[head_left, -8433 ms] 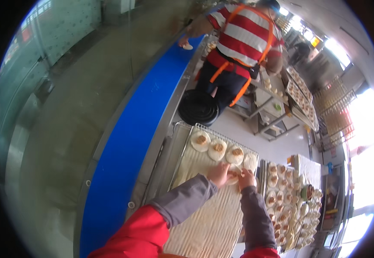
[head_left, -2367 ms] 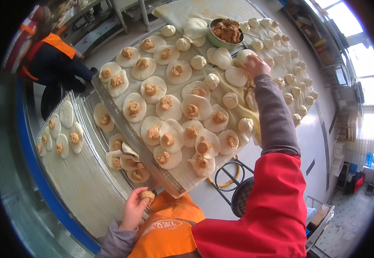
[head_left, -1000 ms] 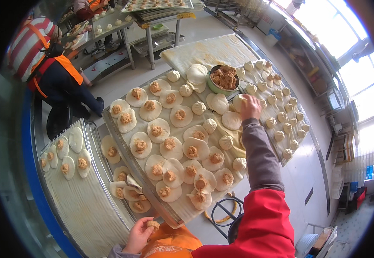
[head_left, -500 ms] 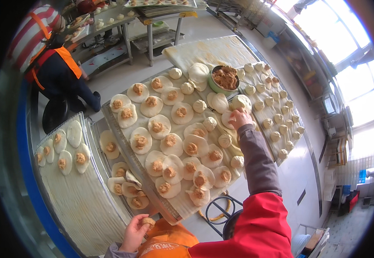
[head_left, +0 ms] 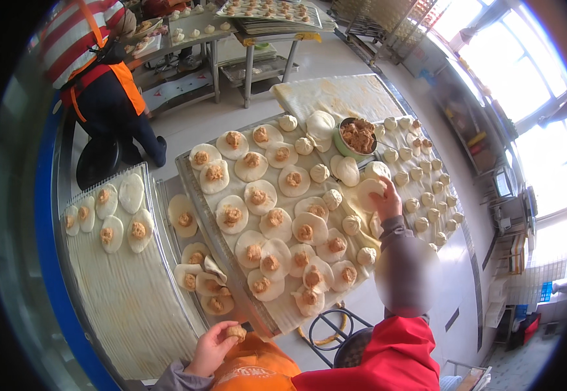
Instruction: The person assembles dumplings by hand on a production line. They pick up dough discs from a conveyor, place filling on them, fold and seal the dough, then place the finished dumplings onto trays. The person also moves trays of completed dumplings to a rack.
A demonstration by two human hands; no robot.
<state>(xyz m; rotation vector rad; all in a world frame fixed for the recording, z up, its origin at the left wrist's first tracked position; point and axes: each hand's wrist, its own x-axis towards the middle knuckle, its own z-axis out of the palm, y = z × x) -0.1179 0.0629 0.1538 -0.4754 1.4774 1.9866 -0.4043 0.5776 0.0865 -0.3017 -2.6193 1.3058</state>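
gripping pale round wrapper (head_left: 368, 191) (floury)

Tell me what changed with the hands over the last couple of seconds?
The right hand drew back from near the filling bowl and now grips a flat dough wrapper. The left hand stayed low by the orange apron, still pinching a small filled dumpling. The tray of topped wrappers looks unchanged.

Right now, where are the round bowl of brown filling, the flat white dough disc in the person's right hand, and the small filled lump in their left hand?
round bowl of brown filling (head_left: 358, 135), head view, on the filling.
flat white dough disc (head_left: 368, 190), head view, on its centre.
small filled lump (head_left: 236, 332), head view, on its top.
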